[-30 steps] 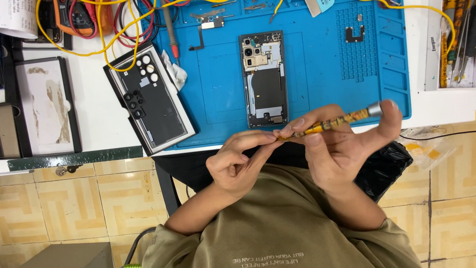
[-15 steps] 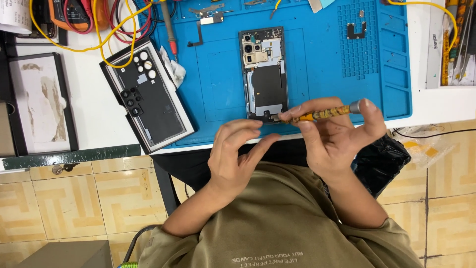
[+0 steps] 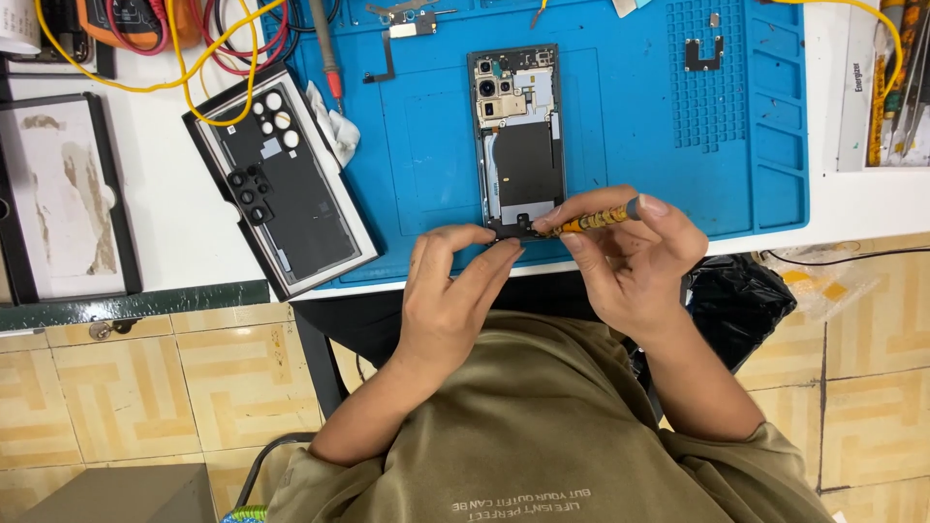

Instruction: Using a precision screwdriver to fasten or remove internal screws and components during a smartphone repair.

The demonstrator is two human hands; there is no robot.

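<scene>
Head view: your right hand [image 3: 630,261] grips the yellow-handled screwdriver [image 3: 593,220], which has dropped from mid-air a second ago to the lower edge of the opened phone [image 3: 521,140] on the blue mat [image 3: 630,136]. Your left hand [image 3: 455,291], fingers pinched narrow, now steadies that same edge. Work has moved onto the phone's bottom end. The removed back cover [image 3: 286,184] lies left, apart.

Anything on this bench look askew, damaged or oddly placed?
One thing: the detached back cover lies askew, half off the blue mat, with a yellow cable draped over its corner. The opened phone lies square; the right hand holds a screwdriver at its lower edge, the left hand alongside.
</scene>
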